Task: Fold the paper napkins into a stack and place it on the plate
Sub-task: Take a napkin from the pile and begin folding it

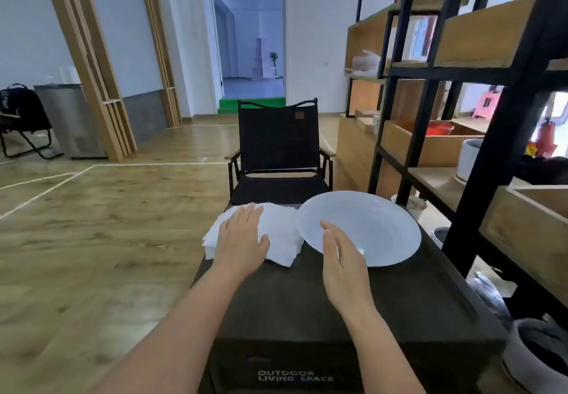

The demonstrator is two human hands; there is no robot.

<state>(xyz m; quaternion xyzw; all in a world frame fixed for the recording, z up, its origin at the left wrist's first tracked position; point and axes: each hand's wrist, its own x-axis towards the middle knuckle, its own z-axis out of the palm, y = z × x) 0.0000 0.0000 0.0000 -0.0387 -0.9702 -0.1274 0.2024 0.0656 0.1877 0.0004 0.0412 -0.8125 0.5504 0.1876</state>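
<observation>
Nearest the camera stands a dark, boxy table [399,307] with a matte top and white lettering, "OUTDOOR LIVING SPACE", on its front face. Two bare forearms reach out over it. On the far left part of the top lies a loose, overlapping heap of white paper napkins [281,236], soft and slightly crumpled, their corners sticking out past the table's left edge. Just beside them on the right sits a round, shallow white plate [378,224] with a wide smooth rim (glossy, probably ceramic); its left edge touches or overlaps the napkins.

The left hand [241,236] lies palm down on the napkins, fingers straight and together, thumb spread toward the plate, gripping nothing. The right hand [342,258] hovers edge-on over the near rim of the plate, fingers extended and relaxed, thumb raised, holding nothing.

Beyond the table stands a black fabric folding chair [276,153] with wooden armrests, on a wood-grain floor [101,224]. A black-framed shelf [461,70] with wooden boxes rises at right.
</observation>
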